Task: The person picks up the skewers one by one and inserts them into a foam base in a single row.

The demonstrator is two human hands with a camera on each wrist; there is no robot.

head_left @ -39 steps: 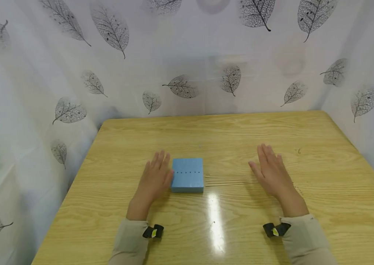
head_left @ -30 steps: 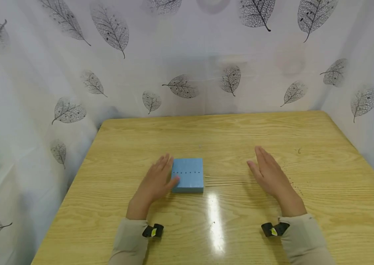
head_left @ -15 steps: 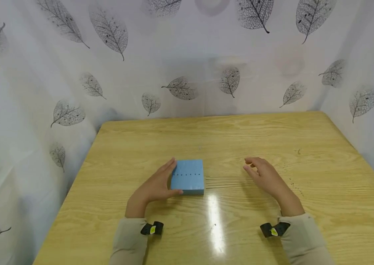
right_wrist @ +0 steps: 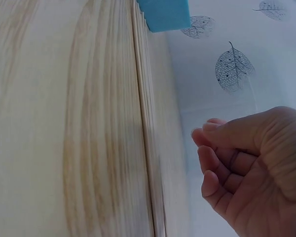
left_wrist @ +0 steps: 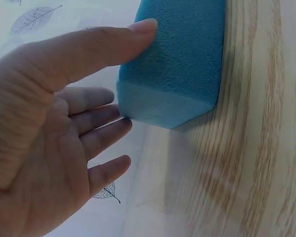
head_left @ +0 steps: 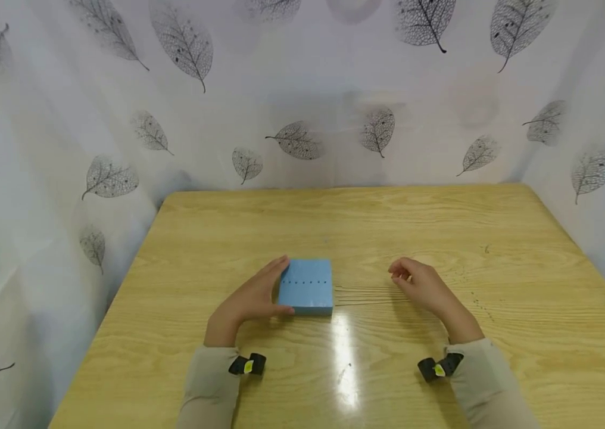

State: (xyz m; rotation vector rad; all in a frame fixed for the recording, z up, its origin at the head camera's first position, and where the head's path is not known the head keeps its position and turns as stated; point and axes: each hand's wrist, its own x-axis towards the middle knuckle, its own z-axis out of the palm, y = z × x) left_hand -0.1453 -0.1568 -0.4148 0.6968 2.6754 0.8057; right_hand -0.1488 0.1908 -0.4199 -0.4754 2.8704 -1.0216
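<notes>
A blue foam block point(head_left: 306, 298) with a row of small dark holes across its top lies on the wooden table. My left hand point(head_left: 249, 299) grips it from the left. Its thumb point(left_wrist: 101, 47) presses the near side while the other fingers reach the far left corner. To the right of the block, several thin sticks point(head_left: 367, 288) lie side by side, pointing at it. My right hand point(head_left: 424, 287) hovers over their right ends, fingers curled and thumb tip against the index finger. In the right wrist view nothing shows between those fingertips point(right_wrist: 210, 127).
The wooden table point(head_left: 334, 220) reaches back to a white curtain point(head_left: 211, 137) printed with grey leaves. Small dark specks point(head_left: 480, 302) mark the table right of my right hand. Black straps point(head_left: 248, 364) sit at both sleeve cuffs.
My left hand has moved right onto the block, its thumb coming down to the near side. My right hand has gone from straight fingers to curled ones and shifted slightly left.
</notes>
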